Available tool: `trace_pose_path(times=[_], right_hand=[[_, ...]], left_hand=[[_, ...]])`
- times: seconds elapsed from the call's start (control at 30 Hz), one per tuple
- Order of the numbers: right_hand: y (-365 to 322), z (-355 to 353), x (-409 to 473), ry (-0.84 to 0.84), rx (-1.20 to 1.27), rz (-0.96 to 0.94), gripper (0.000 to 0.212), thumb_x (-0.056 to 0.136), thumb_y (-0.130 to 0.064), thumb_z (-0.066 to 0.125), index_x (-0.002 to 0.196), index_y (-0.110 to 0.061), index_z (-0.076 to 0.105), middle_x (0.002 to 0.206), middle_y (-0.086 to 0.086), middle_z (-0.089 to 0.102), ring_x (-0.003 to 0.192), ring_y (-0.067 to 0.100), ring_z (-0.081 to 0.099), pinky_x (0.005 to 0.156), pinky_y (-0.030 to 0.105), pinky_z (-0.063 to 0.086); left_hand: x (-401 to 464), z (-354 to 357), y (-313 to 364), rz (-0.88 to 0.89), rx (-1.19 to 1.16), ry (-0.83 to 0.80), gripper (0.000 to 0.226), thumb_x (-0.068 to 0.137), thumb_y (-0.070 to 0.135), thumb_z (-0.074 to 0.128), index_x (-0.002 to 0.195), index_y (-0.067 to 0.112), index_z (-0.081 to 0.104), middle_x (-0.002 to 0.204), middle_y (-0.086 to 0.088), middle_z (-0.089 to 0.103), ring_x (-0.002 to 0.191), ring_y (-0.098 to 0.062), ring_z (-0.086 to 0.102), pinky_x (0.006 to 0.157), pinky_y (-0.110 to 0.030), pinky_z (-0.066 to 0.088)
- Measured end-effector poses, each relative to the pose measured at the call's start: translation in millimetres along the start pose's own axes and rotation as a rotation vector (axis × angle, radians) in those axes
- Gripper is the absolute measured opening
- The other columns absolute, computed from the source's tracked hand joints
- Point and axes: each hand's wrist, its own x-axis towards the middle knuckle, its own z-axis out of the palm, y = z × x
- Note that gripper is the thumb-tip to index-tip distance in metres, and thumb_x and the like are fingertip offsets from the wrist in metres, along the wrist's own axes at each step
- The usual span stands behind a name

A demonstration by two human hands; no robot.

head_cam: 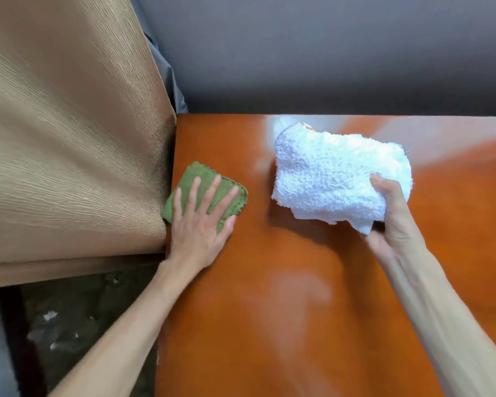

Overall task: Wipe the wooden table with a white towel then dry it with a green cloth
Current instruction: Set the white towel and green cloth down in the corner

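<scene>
Looking down from the head camera, no brand, label or readable writing shows on either cloth or on the desk (298, 282). The desk top is a glossy orange-brown wood with pale, hazy patches of glare across its far edge and down its middle. A grey wall (327, 53) runs behind it, and a tan ribbed curtain (69, 124) hangs at the left, its folds touching the desk's left edge. Below the curtain a dark, speckled floor (69, 325) shows beside the desk.

The left hand (199, 222) lies flat with fingers straight and spread, pressing the green cloth (195, 179) onto the desk near its left edge; the cloth is folded into a small square with a zigzag trim, and its left corner touches the curtain. The right hand (393, 216) has its fingers curled round the near side of the white towel (332, 173), holding the bunched terry mass toward the far part of the desk, well apart from the green cloth. A small orange mark shows at the towel's far edge. A shadow lies on the wood under the towel.
</scene>
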Motion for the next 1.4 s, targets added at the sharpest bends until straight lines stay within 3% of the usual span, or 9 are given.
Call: trace_pose_path(times=[0.3,0.5,0.6,0.7,0.77,1.03,1.2,1.3,1.4], right_hand=[[-2,7,-4,0.001,0.056,-0.008,0.019,0.097,-0.018,0.049,0.112,-0.014,0.061,0.101,0.0,0.074,0.083,0.017,0.072,0.048,0.024,0.051],[5,32,3,-0.014,0.067,0.027,0.023,0.093,-0.02,0.059,0.114,-0.011,0.061,0.106,0.006,0.072,0.087,0.025,0.069,0.055,0.033,0.052],[30,60,16,0.025,0.038,0.081,0.05,0.075,-0.022,0.077,0.119,-0.004,0.063,0.113,0.016,0.071,0.09,0.031,0.066,0.061,0.037,0.05],[58,100,26,0.001,0.001,0.112,0.059,0.075,-0.02,0.076,0.127,0.003,0.059,0.108,0.019,0.069,0.074,0.026,0.065,0.048,0.028,0.045],[73,127,31,-0.036,-0.002,0.136,0.06,0.073,-0.018,0.077,0.126,0.003,0.059,0.112,0.02,0.071,0.081,0.029,0.068,0.048,0.028,0.047],[94,144,61,-0.037,-0.419,-0.087,0.057,0.077,-0.03,0.085,0.126,-0.012,0.062,0.112,0.002,0.074,0.099,0.016,0.073,0.088,0.037,0.06],[87,111,43,0.078,-0.89,-0.228,0.103,0.073,-0.054,0.081,0.152,-0.018,0.027,0.145,0.003,0.041,0.126,0.016,0.05,0.11,0.036,0.041],[94,68,-2,0.085,-1.061,-0.36,0.067,0.088,-0.039,0.072,0.143,-0.017,0.043,0.134,0.003,0.049,0.112,0.017,0.056,0.104,0.039,0.045],[118,17,-56,-0.083,-1.322,-0.326,0.039,0.09,-0.032,0.07,0.124,-0.018,0.059,0.115,-0.002,0.061,0.099,0.015,0.06,0.094,0.037,0.049]], left_hand=[[111,-21,2,-0.089,0.005,0.022,0.06,0.099,0.054,0.02,0.156,0.038,0.023,0.167,0.0,0.015,0.152,-0.037,0.011,0.12,-0.061,0.003],[-21,6,48,0.081,0.003,0.011,0.057,0.096,0.051,0.037,0.151,0.035,0.039,0.163,-0.003,0.027,0.15,-0.039,0.019,0.117,-0.065,0.014],[-95,19,75,0.054,0.01,-0.019,0.062,0.096,0.054,0.037,0.155,0.038,0.028,0.165,-0.003,0.024,0.15,-0.038,0.02,0.116,-0.065,0.018],[-143,26,96,0.02,0.005,-0.088,0.069,0.09,0.056,0.043,0.155,0.037,0.029,0.164,-0.004,0.025,0.149,-0.037,0.022,0.112,-0.064,0.021],[-160,30,104,0.001,0.015,-0.13,0.073,0.086,0.058,0.046,0.154,0.037,0.032,0.163,-0.004,0.026,0.149,-0.036,0.02,0.114,-0.062,0.017],[-165,21,108,-0.054,-0.08,-0.196,0.071,0.09,0.059,0.043,0.156,0.037,0.026,0.165,-0.002,0.024,0.149,-0.034,0.02,0.114,-0.06,0.016],[-168,6,107,-0.097,-0.31,-0.106,0.068,0.093,0.053,0.047,0.156,0.036,0.028,0.164,0.003,0.024,0.151,-0.027,0.021,0.117,-0.054,0.016],[-161,-4,92,-0.303,-0.448,0.101,0.061,0.088,0.033,0.062,0.146,0.025,0.045,0.148,-0.001,0.047,0.135,-0.026,0.043,0.109,-0.045,0.035],[-144,-21,72,-0.584,-0.493,0.012,0.064,0.081,0.028,0.078,0.136,0.013,0.05,0.125,-0.007,0.051,0.11,-0.027,0.057,0.088,-0.038,0.048]])
